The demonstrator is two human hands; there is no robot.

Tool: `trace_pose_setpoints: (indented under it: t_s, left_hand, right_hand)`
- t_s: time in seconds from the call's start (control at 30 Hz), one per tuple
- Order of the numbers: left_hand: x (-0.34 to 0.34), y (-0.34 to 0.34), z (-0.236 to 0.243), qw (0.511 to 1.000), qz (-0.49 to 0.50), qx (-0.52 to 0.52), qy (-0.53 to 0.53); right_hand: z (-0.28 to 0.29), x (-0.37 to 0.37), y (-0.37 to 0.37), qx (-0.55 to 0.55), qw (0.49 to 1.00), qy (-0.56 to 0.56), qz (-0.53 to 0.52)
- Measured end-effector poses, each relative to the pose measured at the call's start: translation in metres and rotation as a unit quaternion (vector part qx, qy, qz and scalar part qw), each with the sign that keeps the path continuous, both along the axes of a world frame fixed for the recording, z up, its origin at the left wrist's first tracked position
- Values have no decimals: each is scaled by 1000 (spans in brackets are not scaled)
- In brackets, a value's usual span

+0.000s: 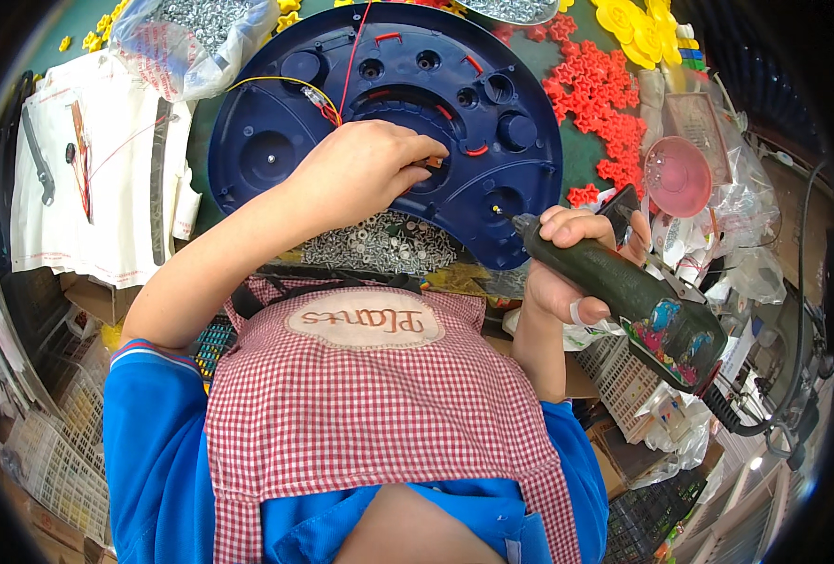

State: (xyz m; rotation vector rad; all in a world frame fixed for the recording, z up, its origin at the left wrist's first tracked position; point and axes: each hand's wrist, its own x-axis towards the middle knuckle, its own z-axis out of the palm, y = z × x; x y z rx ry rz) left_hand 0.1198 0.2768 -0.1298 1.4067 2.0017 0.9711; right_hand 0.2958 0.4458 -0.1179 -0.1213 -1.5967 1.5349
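Note:
A large, dark blue curved plastic shell [342, 56] lies hollow side up on the green table. My left hand [365, 169] reaches over its middle, thumb and forefinger pinching a small orange-brown part [433, 162] at a round recess; the fingers hide some of it. Red and yellow wires [321, 101] with a connector run over the shell beside that hand. My right hand [576, 249] is wrapped round a dark green electric screwdriver [614, 282], its tip pointing at the shell's lower right part. Whether the tip touches the shell, I cannot tell.
Loose screws [379, 244] lie in a heap at the table's near edge; a bag of screws [205, 28] sits far left. Red star-shaped pieces [595, 94] and a pink bowl [677, 176] are at right. White packaging [50, 188] lies left. A black cable [797, 329] hangs right.

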Motion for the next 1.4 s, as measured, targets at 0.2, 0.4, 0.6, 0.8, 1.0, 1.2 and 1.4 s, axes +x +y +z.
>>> trace_pose_setpoints:
  t_s: [0.2, 0.4, 0.6, 0.8, 1.0, 1.2, 1.4]
  left_hand:
    - [0, 0, -1, 1000, 0, 4, -2]
    - [0, 0, -1, 1000, 2, 7, 9]
    - [0, -2, 5, 1000, -7, 3, 5]
    - [19, 5, 20, 998, -36, 53, 24]
    - [27, 18, 18, 990, -16, 70, 123]
    - [28, 24, -2, 986, -49, 100, 122]
    - [23, 21, 6, 984, -61, 104, 134]
  right_hand:
    - [-7, 3, 3, 21, 999, -7, 29]
    - [-15, 7, 4, 36, 999, -24, 27]
    - [0, 1, 7, -77, 996, 22, 25]
    - [-3, -3, 0, -73, 996, 3, 42]
    - [28, -10, 1, -109, 983, 104, 108]
    - [38, -19, -6, -45, 987, 64, 142]
    - [40, -21, -7, -60, 984, 65, 155]
